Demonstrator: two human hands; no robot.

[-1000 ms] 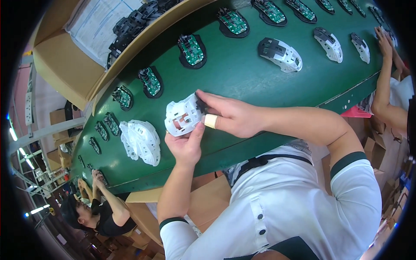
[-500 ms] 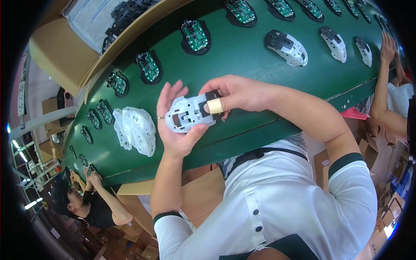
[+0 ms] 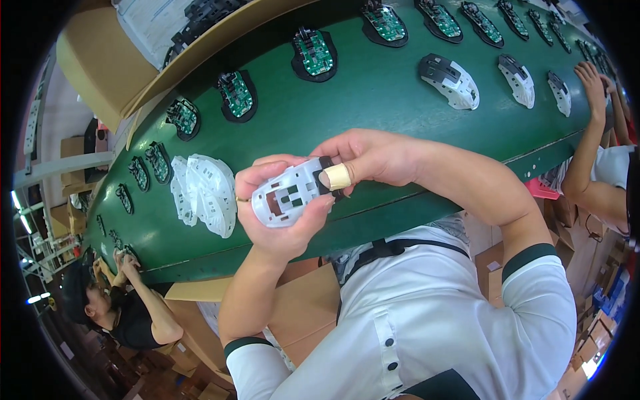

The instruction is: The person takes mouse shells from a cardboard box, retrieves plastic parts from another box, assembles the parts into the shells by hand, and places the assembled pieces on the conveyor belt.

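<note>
Between my hands is a white computer mouse shell [image 3: 285, 200] with cut-out slots and a dark piece at its right end. My left hand [image 3: 272, 235] is wrapped round the white part, fingers along the far side and thumb on the near side. My right hand [image 3: 381, 159] pinches the dark end, its thumb pressed on top. A yellowish wrap [image 3: 338, 176] covers that thumb. The right fingers go partly out of sight behind the shell. A stack of white shells [image 3: 203, 195] lies on the green table to the left of my left hand.
Mouse bases with green circuit boards [image 3: 315, 57] line the far side of the green table [image 3: 373, 93]. Three white-and-dark mouse shells [image 3: 452, 81] lie at the right. A cardboard box [image 3: 100, 67] stands far left. Co-workers' hands [image 3: 125, 265] appear at both ends.
My left fingers, spread before, have closed round the shell. The shell has tilted slightly, and my right thumb still presses its dark end. The view has shifted a little.
</note>
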